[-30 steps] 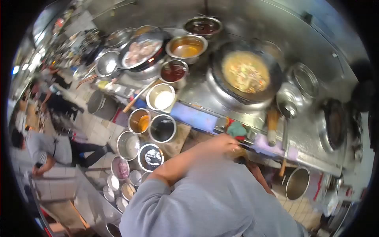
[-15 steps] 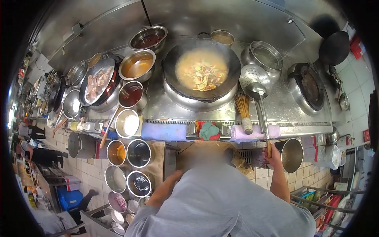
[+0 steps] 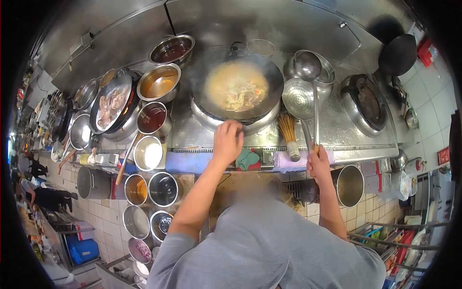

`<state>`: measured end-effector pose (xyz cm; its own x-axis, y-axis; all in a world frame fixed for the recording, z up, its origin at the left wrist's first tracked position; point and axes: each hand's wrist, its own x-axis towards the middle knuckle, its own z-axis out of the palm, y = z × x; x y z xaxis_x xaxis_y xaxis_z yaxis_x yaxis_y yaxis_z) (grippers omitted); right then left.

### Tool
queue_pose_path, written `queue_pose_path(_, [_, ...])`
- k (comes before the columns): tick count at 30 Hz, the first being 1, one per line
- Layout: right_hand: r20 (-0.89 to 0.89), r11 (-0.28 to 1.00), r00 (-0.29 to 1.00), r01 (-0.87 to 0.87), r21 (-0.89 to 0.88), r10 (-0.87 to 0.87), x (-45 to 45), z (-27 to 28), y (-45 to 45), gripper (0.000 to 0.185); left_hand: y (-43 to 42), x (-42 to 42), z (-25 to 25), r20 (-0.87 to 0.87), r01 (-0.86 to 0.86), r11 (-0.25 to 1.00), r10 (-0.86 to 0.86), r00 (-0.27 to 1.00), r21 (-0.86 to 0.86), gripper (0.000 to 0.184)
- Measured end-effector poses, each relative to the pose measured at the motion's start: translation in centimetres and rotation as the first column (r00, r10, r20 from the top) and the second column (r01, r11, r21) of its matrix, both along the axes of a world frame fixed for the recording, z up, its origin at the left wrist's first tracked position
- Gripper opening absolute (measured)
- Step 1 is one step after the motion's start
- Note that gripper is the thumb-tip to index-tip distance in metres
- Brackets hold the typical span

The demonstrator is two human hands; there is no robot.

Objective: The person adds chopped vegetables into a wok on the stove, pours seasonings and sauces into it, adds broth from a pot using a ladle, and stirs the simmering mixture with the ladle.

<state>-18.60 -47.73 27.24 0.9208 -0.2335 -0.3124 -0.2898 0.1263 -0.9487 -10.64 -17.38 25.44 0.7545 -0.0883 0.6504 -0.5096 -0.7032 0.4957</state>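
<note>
My right hand (image 3: 318, 163) is closed round the wooden end of a long-handled ladle (image 3: 307, 66). The ladle's bowl is up over a metal pot (image 3: 327, 78) at the back right. My left hand (image 3: 228, 142) reaches over the stove's front edge, close to the near rim of a large black wok (image 3: 275, 89). Its fingers are slightly bent, the thumb stands apart, and I see nothing in it. Steaming yellowish broth with sliced food (image 3: 238, 89) fills the wok. A perforated skimmer (image 3: 300, 99) lies right of the wok, beside a bamboo brush (image 3: 288, 135).
Steel bowls of sauce (image 3: 160, 82) line the wok's left side. Beyond them, a pan of meat (image 3: 114, 106) sits on another burner. Folded cloths (image 3: 293, 160) lie along the front ledge. Several containers (image 3: 162, 189) stand lower left, and a tall pot (image 3: 350, 185) is beside my right forearm.
My left hand has come up from beside my body to the wok's near side. My right hand has raised the ladle from the skimmer to over the back pot.
</note>
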Motion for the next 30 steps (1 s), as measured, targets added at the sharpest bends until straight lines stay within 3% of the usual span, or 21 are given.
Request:
queue_pose_path(4, [0.003,0.972,0.991,-0.133,0.192,0.135,2.0,3.9,1.5,0.024,-2.2,4.2,-1.4,-0.135,0.004,1.0,-0.003,0.991,0.004,0.015])
queue_pose_path(6, [-0.001,0.955,0.984,-0.173,0.242,0.178,2.8,4.2,1.8,0.019,-2.1,5.2,-2.4,-0.312,-0.012,0.973,0.085,0.946,0.23,0.022])
queue_pose_path(12, [-0.058,0.947,0.965,-0.237,0.218,0.255,4.1,2.8,3.3,0.01,-1.6,6.6,-4.5,-0.266,0.071,0.986,-0.029,0.963,0.15,0.024])
queue_pose_path(18, [-0.086,0.937,0.936,-0.333,0.107,0.343,5.9,1.0,4.3,0.009,-1.7,6.0,-3.5,-0.304,0.063,0.987,-0.016,0.953,0.146,0.024])
queue_pose_path(20, [-0.109,0.909,0.936,-0.289,0.302,0.333,6.2,1.6,4.4,0.009,-1.7,6.2,-4.0,-0.298,0.063,0.988,-0.02,0.954,0.138,0.025])
queue_pose_path(30, [-0.072,0.881,0.927,-0.324,0.345,0.369,11.0,0.8,6.6,0.007,-1.7,6.5,-4.6,-0.307,0.06,0.987,-0.012,0.951,0.147,0.025])
